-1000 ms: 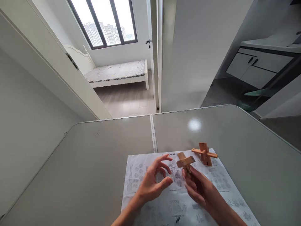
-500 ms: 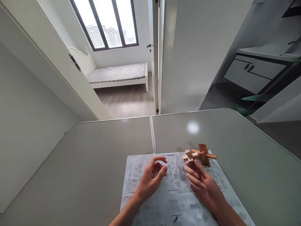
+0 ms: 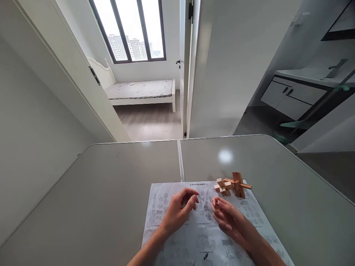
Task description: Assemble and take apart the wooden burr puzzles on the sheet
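My left hand (image 3: 181,210) hovers over the printed sheet (image 3: 203,231), its fingers curved and apart around nothing. To its right, my right hand (image 3: 231,221) is loosely bent, with no object visible in its fingers. Just beyond the right hand's fingertips sits a pale wooden interlocking puzzle (image 3: 224,187) with crossed blocks and a dark mark on its front. Behind it and touching it in the view stands a browner wooden puzzle (image 3: 237,185) of crossed bars. Both puzzles are at the sheet's upper right corner.
The grey table (image 3: 111,199) has a seam (image 3: 181,159) running away from me and a raised far edge. Past it are a doorway, a bed (image 3: 141,90) under a window, and a white wall (image 3: 222,74). A washbasin cabinet (image 3: 288,96) stands at the right.
The pale puzzle has been let go beside the browner one. My right hand has drawn back toward me and left. The left hand has hardly moved; the view has tilted up slightly.
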Motion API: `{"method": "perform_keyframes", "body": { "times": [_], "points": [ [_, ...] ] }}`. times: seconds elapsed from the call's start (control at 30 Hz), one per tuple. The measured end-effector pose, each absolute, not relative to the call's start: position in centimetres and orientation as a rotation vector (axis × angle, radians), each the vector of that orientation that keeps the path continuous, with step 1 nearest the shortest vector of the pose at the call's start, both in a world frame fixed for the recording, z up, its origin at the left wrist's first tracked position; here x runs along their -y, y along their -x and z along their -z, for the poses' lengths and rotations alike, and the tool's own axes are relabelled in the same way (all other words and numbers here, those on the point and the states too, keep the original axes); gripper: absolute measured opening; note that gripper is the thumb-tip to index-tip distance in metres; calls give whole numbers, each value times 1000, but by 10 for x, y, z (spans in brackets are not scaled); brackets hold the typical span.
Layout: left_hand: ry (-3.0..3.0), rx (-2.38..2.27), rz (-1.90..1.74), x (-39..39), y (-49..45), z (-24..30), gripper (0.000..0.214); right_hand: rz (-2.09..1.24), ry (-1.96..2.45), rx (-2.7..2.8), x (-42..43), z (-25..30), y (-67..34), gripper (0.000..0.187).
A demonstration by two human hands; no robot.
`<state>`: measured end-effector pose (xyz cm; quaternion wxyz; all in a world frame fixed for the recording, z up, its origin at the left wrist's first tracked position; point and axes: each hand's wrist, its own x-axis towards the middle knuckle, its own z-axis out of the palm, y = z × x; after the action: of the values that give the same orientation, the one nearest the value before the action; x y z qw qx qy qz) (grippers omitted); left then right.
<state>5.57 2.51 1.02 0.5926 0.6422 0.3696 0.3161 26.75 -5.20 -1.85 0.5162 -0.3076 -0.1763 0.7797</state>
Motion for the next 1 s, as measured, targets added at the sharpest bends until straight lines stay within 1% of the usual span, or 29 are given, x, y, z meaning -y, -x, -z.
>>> {"method": "perform_keyframes", "body": {
  "times": [0.2,0.47,0.8,1.0],
  "points": [
    [-1495,-844,-765,-24,-56,-8,30,-1863,734,452,53,22,-267,25],
    [-1544,-838,-766,-23,-56,-6,27,-1848,770,477,55,16,-266,31],
    [-1619,-835,-756,-23,-57,-5,28,-1822,799,563,56,10,-267,32],
    [-1631,-828,-746,-24,-57,-7,27,-1807,716,667,58,14,-269,30]
  ]
}}
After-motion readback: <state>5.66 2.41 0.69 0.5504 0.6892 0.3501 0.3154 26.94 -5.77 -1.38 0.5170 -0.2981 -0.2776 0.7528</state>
